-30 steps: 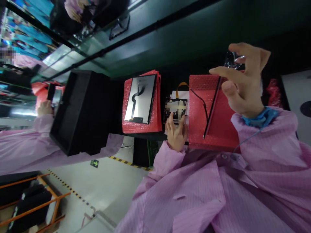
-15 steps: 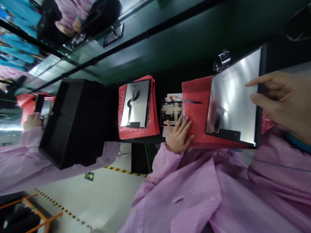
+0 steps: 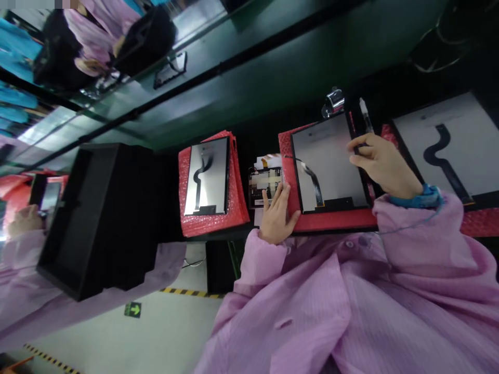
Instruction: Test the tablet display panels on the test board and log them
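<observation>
A silver-backed screen panel with a black ribbon cable lies on a red bubble-wrap sheet before me. My right hand is at the panel's right edge, thumb and forefinger pinched on it. My left hand rests with spread fingers on the sheet's left edge and the lower part of an opened device with exposed circuitry. Left of the device, a second panel lies on a stack of red bubble-wrap. A third panel is at the far right.
Black trays are stacked at the left, beside a co-worker's sleeve and hand. A pen-like tool and a shiny metal object lie behind the middle panel. Another person's sleeve shows across the bench.
The middle panel, tilted up before, now lies flatter on the red sheet. My right hand has moved left with its edge, and the right-hand panel has come into view. My left hand stays near the device.
</observation>
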### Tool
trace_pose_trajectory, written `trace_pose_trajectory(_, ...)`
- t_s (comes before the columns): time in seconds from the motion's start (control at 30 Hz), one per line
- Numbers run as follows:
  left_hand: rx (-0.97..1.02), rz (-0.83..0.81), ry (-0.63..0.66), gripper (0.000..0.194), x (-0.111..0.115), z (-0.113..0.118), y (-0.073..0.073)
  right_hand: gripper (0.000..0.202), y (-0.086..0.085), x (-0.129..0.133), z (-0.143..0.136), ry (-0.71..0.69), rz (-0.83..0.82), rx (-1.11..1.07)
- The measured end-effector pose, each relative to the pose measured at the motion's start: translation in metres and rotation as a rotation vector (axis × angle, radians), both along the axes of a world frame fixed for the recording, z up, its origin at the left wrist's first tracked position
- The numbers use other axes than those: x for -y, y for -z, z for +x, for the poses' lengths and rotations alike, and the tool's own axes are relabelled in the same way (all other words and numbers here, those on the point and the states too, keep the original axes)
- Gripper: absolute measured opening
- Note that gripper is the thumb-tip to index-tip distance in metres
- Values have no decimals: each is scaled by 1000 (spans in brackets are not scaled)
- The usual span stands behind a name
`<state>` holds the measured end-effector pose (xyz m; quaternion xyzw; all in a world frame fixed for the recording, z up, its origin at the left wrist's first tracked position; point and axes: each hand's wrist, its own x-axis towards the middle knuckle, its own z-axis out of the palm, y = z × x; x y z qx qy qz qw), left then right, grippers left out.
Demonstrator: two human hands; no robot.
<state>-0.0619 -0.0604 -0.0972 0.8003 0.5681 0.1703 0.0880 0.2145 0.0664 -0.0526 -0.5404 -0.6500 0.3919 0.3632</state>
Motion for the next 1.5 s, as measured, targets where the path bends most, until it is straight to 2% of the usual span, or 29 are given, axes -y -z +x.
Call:
trace_pose_trajectory(0.07,32,64,28,56,1,-3,-10,35,-1,4,-1,4,-53,230)
trace_pose_trajectory(0.13,77,137,58,36,-2,-5,-28,33,-8,8,-7,45,56,486)
trace_pose_trajectory(0.2,133,246,49,22,-12,-7,-49,29,-17,8,-20,84,167,628)
trace_pose_trajectory(0.27,167,391,2,18,-30,-7,-65,34,-22,1,-39,19,238,606)
trace_pose_trajectory(0.33,147,486,-54,22,-55,-9,-71,37,-22,-11,-61,-192,262,497)
trace_pose_trajectory(0.43,77,402,-88,35,-91,-13,-63,35,-13,-28,-87,-452,166,326)
trace_pose_trajectory(0.57,34,186,1,33,-113,-19,-44,18,-1,-34,-94,-515,39,142)
trace_pose_trajectory(0.73,48,79,78,39,-111,-20,-32,19,1,-27,-91,-559,86,103)
trace_pose_trajectory(0.9,143,76,94,38,-110,-22,-33,14,5,-25,-98,-605,138,76)
trace_pose_trajectory(1.1,132,-31,206,17,-108,-26,-39,9,12,-23,-98,-548,176,85)
trace_pose_trajectory(1.33,134,24,222,18,-108,-23,-35,13,15,-18,-102,-561,202,178)
trace_pose_trajectory(1.5,124,35,211,22,-107,-23,-33,13,16,-20,-100,-589,196,166)
